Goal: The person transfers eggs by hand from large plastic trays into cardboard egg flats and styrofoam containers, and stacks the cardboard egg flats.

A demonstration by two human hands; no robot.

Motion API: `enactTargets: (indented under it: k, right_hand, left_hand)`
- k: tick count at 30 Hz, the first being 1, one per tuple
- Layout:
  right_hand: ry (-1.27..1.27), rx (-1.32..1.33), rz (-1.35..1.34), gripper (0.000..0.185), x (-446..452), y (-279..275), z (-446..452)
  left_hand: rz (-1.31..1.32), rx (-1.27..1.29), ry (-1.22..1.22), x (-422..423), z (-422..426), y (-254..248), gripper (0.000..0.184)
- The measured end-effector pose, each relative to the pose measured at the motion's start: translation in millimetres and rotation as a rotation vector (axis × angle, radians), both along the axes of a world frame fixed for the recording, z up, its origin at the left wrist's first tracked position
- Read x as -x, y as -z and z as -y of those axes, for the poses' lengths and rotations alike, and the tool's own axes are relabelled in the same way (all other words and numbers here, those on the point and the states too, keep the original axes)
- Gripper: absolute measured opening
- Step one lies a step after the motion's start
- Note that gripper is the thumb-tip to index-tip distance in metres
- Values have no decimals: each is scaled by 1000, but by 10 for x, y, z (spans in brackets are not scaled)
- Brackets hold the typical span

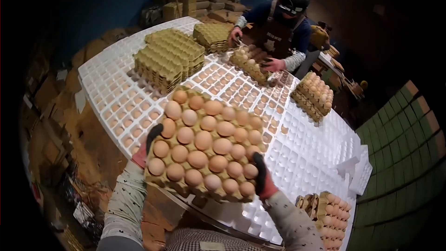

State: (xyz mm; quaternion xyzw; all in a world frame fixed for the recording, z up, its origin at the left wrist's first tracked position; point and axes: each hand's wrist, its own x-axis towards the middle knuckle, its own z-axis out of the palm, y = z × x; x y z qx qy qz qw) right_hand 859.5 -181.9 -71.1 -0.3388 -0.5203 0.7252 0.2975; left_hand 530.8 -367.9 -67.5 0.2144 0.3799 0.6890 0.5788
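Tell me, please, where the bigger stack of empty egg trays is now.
In the head view, the bigger stack stands left of centre on the white pocketed surface, just beyond the held egg tray and beside the smaller stack.

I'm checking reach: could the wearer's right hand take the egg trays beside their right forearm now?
Probably not: the right hand supports one side of an egg-filled tray, though nothing visible blocks the nearby trays.

Room over white trays rightward; egg flat, carton pile block left.
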Motion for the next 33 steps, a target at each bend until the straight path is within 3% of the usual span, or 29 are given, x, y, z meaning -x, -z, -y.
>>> enactTargets:
  k: [2, 6, 7, 8, 9, 10, 12, 13, 16, 18, 19, 21, 22, 24, 27, 28, 31, 32, 33]
  right_hand:
    - [-94, -396, 172, 50, 402, 145, -36]
    - [-51, -165, 182, 55, 786, -106, 53]
    - [-29, -218, 214, 55, 764, -140, 59]
    - [12, -261, 269, 56, 675, -161, 131]
    - [26, -458, 253, 61, 556, -177, 218]
    - [115, -568, 202, 62, 447, -206, 386]
    - [-181, -454, 305, 61, -78, -687, 832]
    - [-220, -587, 335, 55, -391, -790, 1069]
    - [-319, -885, 561, 46, -1429, -1302, 1609]
    - [-190, -904, 767, 39, -2293, -1645, 1801]
    - [-94, -958, 977, 41, -2677, -1791, 1891]
    - [111, -910, 1366, 41, -3311, -1774, 2101]
    - [85, -929, 1544, 37, -3591, -1640, 2174]
    - [14, -1057, 1585, 39, -3925, -1372, 2238]
    - [75, -1182, 1371, 41, -4238, -1189, 2150]
    - [234, -935, 1083, 40, -4364, -1153, 2145]
    - [539, -101, 299, 40, -4822, -1221, 2040]
    - [498, -73, 206, 46, -4894, -1237, 1963]
    - [339, -310, 457, 48, -4912, -1243, 1849]
  left_hand:
    - [-84, 45, 3, 427, -57, 202, 53]
    - [-357, 62, 27, 1185, -33, 669, 51]
    - [-899, 256, -130, 2142, 77, 1649, 50]
    - [-1024, 286, -273, 1568, 18, 763, 52]
    - [-1256, 411, -407, 1949, 125, 921, 47]
    - [-1213, 259, -464, 1498, 160, 524, 45]
    - [-1126, -56, -534, 546, 232, -317, 43]
    - [-1164, 12, -453, 92, 318, -510, 43]
    - [-1327, -212, -264, -640, 343, -188, 40]
    - [-1066, -314, -66, -1613, 289, -269, 34]
    - [-1098, -344, 31, -2119, 213, -448, 33]
    - [-1162, -429, 256, -3064, 77, -769, 33]
    - [-1226, -552, 345, -3421, 33, -779, 40]
    - [-1359, -843, 455, -4148, -53, -907, 51]
    - [-1640, -964, 445, -5129, 15, -797, 51]
    - [-1740, -959, 446, -5294, 53, -735, 50]
    - [-1576, -808, 475, -5332, 13, -741, 52]
    - [-1360, -601, 697, -5225, -59, -773, 51]
    - [-853, -397, 657, -5191, -42, -731, 50]
